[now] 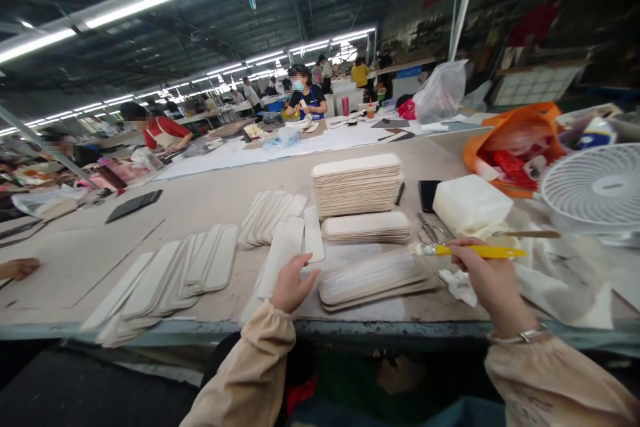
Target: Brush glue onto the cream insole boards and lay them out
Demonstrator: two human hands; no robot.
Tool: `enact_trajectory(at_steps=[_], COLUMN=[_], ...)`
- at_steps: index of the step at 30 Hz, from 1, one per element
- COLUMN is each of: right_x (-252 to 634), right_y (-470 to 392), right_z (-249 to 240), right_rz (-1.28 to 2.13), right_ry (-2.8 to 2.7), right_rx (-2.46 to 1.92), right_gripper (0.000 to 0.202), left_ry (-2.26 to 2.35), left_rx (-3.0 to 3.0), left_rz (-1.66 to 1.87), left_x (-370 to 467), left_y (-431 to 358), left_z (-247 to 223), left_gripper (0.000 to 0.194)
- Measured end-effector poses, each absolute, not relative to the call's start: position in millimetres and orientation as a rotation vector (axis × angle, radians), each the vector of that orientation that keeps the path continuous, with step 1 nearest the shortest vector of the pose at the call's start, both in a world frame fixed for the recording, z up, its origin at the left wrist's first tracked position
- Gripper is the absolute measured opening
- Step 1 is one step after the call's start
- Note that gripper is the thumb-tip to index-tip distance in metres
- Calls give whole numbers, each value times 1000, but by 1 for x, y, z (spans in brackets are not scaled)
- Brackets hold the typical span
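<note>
My right hand (487, 280) is closed round the yellow handle of a paintbrush (457, 251). Its pale bristles point left, over the right end of a low stack of long rounded panels (373, 278) whose top looks wet and whitish. My left hand (294, 282) has its fingers apart and lies over the near end of a white panel (285, 248); whether it touches the panel I cannot tell. A narrower white strip (313, 235) lies just beyond the fingertips. Behind the wet stack stand a short stack of panels (367, 227) and a taller one (357, 185).
Fanned white panels (175, 273) spread across the left. At right are scissors (431, 230), a white tub (473, 203), a black phone (429, 195), crumpled tissue (457, 287), an orange bag (520, 140) and a white fan (600, 190). A co-worker's hand (20, 269) rests at far left.
</note>
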State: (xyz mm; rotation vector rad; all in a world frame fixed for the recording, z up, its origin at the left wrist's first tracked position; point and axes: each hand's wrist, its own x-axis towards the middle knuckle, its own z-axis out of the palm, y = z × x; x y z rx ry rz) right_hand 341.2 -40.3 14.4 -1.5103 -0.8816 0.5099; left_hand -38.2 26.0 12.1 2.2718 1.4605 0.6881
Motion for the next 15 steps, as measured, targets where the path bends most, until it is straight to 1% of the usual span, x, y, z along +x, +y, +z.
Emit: enact_trajectory(at_steps=[2, 4, 7, 8, 11, 15], right_x=[338, 335, 333, 333, 333, 331], right_y=[-39, -39, -40, -41, -42, -42], right_z=[17, 21, 25, 26, 26, 25], right_rz=[570, 608, 623, 620, 618, 627], right_ry=[-799, -741, -723, -728, -747, -752], right_rx=[-1455, -1399, -1352, -1346, -1338, -1331], right_gripper=[18, 19, 20, 19, 17, 17], left_ry=[1524, 1487, 1390, 1366, 1341, 1381], left_rx=[2402, 2469, 2521, 2534, 2538, 2458], left_rz=[577, 455, 322, 292, 260, 343], left_x=[-36, -32, -27, -26, -24, -23], left_y=[44, 63, 82, 86, 88, 85], left_z=[13, 12, 11, 10, 9, 8], left_gripper=[37, 30, 11, 11, 18, 14])
